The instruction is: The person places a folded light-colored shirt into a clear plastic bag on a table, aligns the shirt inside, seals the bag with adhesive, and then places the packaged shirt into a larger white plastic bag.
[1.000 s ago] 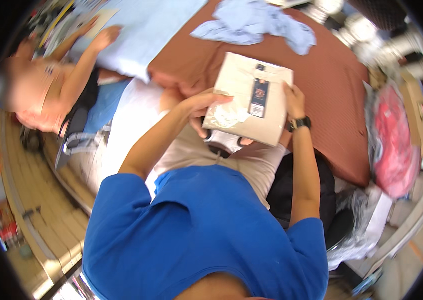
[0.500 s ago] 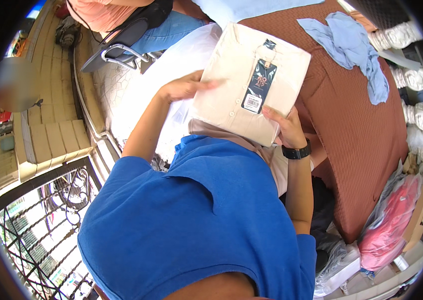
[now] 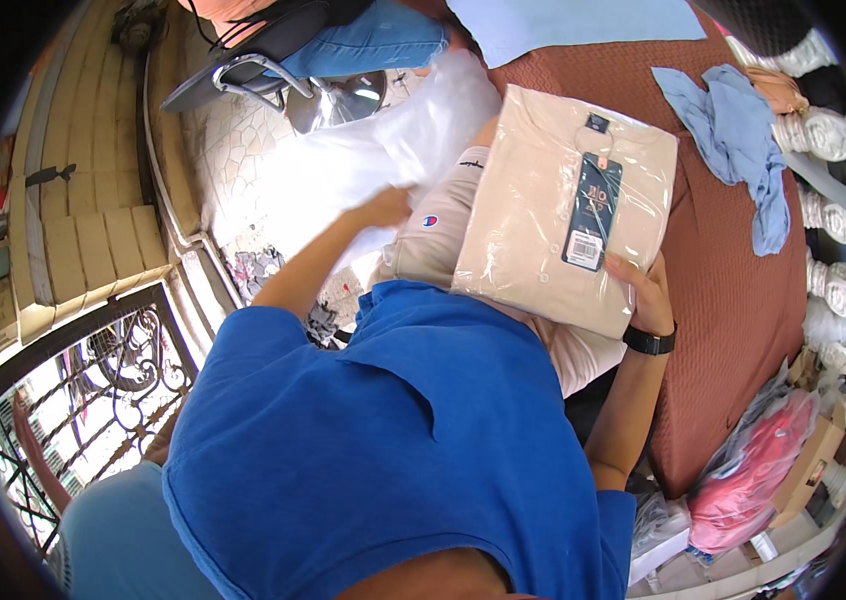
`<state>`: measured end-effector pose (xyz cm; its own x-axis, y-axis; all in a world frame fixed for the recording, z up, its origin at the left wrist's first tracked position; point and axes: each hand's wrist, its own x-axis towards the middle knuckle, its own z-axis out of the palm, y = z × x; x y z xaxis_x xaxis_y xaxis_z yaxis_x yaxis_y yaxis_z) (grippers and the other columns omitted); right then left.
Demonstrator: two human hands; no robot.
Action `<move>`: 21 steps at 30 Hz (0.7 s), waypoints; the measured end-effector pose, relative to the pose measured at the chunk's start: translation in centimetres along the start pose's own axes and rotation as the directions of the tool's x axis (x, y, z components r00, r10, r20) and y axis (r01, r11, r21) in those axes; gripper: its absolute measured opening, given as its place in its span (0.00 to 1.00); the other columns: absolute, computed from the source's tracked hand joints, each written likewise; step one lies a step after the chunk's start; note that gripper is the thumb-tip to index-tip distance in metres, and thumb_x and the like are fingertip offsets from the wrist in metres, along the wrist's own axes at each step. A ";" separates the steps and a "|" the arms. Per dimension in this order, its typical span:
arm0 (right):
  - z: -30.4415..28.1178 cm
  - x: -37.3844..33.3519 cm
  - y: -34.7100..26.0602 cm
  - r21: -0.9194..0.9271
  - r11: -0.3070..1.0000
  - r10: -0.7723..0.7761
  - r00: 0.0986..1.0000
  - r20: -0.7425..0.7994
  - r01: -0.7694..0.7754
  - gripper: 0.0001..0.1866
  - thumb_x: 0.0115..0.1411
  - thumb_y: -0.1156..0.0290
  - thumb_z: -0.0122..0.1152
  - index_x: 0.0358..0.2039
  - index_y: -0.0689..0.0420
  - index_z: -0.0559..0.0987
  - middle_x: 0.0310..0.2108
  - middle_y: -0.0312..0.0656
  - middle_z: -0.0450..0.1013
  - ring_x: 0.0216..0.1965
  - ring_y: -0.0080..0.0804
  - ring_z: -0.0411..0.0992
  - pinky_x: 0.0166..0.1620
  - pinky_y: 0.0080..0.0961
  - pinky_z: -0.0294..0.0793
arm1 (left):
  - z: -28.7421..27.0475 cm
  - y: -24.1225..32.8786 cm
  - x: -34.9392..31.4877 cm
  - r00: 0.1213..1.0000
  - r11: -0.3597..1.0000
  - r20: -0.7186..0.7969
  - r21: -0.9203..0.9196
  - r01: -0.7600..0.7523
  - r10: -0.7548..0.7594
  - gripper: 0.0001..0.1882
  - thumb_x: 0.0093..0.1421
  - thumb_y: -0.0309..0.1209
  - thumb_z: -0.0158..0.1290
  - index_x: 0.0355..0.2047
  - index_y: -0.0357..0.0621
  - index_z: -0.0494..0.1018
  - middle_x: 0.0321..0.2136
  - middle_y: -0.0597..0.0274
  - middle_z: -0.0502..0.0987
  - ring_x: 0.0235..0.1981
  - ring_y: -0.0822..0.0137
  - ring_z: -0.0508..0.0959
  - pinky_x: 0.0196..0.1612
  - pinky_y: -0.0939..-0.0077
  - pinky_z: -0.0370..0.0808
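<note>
A folded beige shirt in a clear plastic sleeve lies tilted above my lap, its dark hang tag facing up. My right hand, with a dark wristband, grips the lower right edge of the package, thumb on top near the tag. My left hand is apart from the package, over a large translucent plastic bag to the left. Motion smears its fingers, so whether it holds any of the bag cannot be told.
A brown-covered surface stretches along the right, with a crumpled light blue cloth on it. Pink bagged goods sit at the lower right. A seated person's jeans and a chair are at the far side; a metal gate stands left.
My left hand has left the shirt package and moved over the plastic bag. The package, still in my right hand, has shifted right in the picture. A light blue shape now shows at the lower left.
</note>
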<state>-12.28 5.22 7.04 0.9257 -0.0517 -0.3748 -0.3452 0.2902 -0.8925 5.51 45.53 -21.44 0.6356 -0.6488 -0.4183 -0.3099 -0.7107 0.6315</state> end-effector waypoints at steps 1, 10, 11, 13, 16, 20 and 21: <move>0.7 0.9 -0.2 -0.023 1.000 0.004 0.999 0.032 -0.003 0.28 0.58 0.77 0.67 0.58 0.70 0.72 0.51 0.48 0.78 0.48 0.32 0.78 0.52 0.28 0.78 | 2.2 0.9 -0.7 0.997 0.997 -0.023 -0.017 -0.080 0.080 0.32 0.54 0.26 0.59 0.61 0.37 0.70 0.30 0.47 0.83 0.31 0.54 0.84 0.38 0.58 0.79; 4.5 7.2 -2.1 -0.184 0.983 0.025 0.996 0.089 -0.008 0.28 0.58 0.76 0.68 0.58 0.70 0.72 0.50 0.48 0.78 0.46 0.30 0.78 0.52 0.26 0.78 | -5.2 1.6 -4.3 0.900 0.930 -0.426 0.287 0.231 -0.093 0.33 0.56 0.38 0.63 0.63 0.54 0.70 0.56 0.47 0.76 0.65 0.51 0.70 0.71 0.35 0.53; 4.5 7.2 -2.1 -0.173 0.985 0.033 0.996 0.077 -0.019 0.28 0.58 0.76 0.68 0.58 0.70 0.71 0.50 0.48 0.78 0.46 0.30 0.78 0.52 0.27 0.78 | -3.8 -2.2 -3.2 0.914 0.888 -0.379 0.357 0.290 -0.146 0.30 0.58 0.35 0.60 0.62 0.55 0.71 0.55 0.48 0.78 0.63 0.51 0.71 0.71 0.36 0.53; 3.9 7.1 -2.0 -0.166 0.985 0.051 0.998 0.042 -0.043 0.29 0.58 0.76 0.68 0.58 0.70 0.71 0.50 0.48 0.78 0.47 0.31 0.79 0.52 0.27 0.78 | -4.4 -5.9 -0.9 0.909 0.839 -0.306 0.379 0.390 -0.284 0.25 0.61 0.27 0.49 0.60 0.57 0.73 0.46 0.51 0.83 0.51 0.48 0.81 0.72 0.43 0.57; 2.4 5.7 -1.3 -0.163 0.981 0.106 0.994 -0.010 -0.106 0.30 0.57 0.75 0.69 0.58 0.70 0.71 0.51 0.49 0.78 0.47 0.32 0.79 0.52 0.28 0.78 | -8.3 -6.4 -0.7 0.658 0.894 -0.719 0.117 0.433 -0.225 0.19 0.60 0.27 0.50 0.52 0.56 0.76 0.37 0.44 0.83 0.40 0.43 0.83 0.41 0.46 0.79; 0.8 4.5 -0.4 -0.132 0.983 0.123 0.992 -0.036 -0.127 0.30 0.56 0.77 0.69 0.58 0.70 0.71 0.51 0.49 0.78 0.48 0.34 0.79 0.54 0.29 0.78 | -12.7 -6.8 -0.6 0.619 0.969 -0.775 0.031 0.244 -0.131 0.26 0.60 0.26 0.48 0.60 0.56 0.71 0.34 0.39 0.82 0.38 0.36 0.82 0.42 0.42 0.77; 0.7 4.1 -0.5 -0.118 0.985 0.121 0.992 -0.044 -0.126 0.28 0.57 0.78 0.68 0.58 0.70 0.72 0.51 0.49 0.78 0.48 0.34 0.78 0.54 0.30 0.77 | -12.2 -6.4 -0.5 0.708 0.962 -0.675 -0.011 0.272 -0.208 0.27 0.61 0.26 0.47 0.62 0.57 0.69 0.34 0.39 0.82 0.38 0.37 0.82 0.42 0.42 0.77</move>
<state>-8.25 5.51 6.09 0.8693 -0.0578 -0.4910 -0.4747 0.1796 -0.8616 15.80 53.70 -17.27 0.9917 -0.1280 0.0135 -0.1175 -0.8575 0.5009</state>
